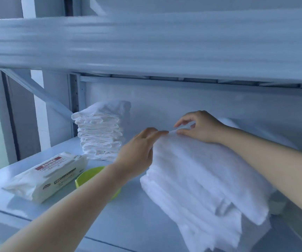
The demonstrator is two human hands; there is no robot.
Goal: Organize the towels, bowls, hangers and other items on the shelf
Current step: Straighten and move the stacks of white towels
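Observation:
A tall pile of large white towels [201, 179] lies on the right of the shelf board [128, 220]. My left hand [137, 151] presses against the pile's left upper edge, fingers on the top towel's corner. My right hand [199, 125] rests on the top far corner, thumb and fingers pinching the fabric. A neat stack of small folded white cloths [101, 130] stands at the back left. A green bowl [90, 176] sits partly hidden under my left forearm.
A white pack of wipes [46, 175] lies at the front left beside the bowl. The upper shelf's beam [146, 44] hangs low across the view. A metal upright [74, 106] and a diagonal brace stand at the back left.

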